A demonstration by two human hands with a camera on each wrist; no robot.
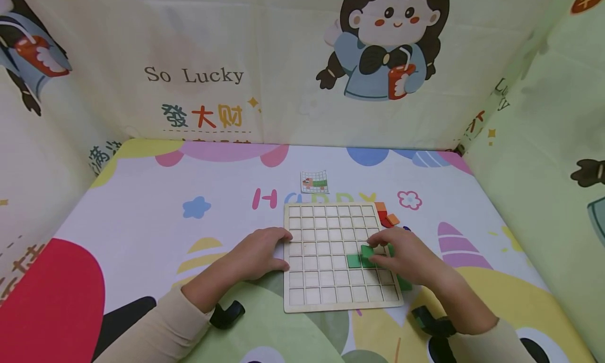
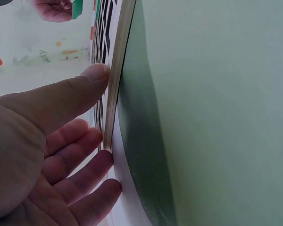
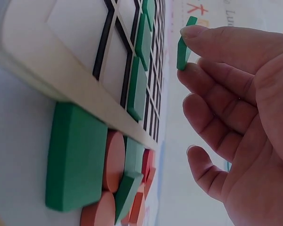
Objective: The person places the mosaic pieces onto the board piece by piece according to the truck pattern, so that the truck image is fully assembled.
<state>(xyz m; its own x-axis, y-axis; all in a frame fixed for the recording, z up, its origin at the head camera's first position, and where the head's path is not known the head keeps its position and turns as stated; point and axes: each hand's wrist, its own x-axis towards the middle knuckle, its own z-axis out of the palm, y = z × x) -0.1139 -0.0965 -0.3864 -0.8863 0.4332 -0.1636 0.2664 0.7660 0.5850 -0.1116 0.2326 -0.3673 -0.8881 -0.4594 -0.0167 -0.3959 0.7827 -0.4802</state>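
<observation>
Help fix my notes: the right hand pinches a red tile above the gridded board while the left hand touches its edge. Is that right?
No: the tile is green, not red, as the right wrist view shows. The right hand pinches it above the gridded board while the left hand touches its edge.

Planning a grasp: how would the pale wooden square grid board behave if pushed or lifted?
The pale wooden grid board seems stiff: its edge runs straight. Lying flat, it would probably slide, not roll. Tilting might spill the flat green tiles in its cells.
</observation>
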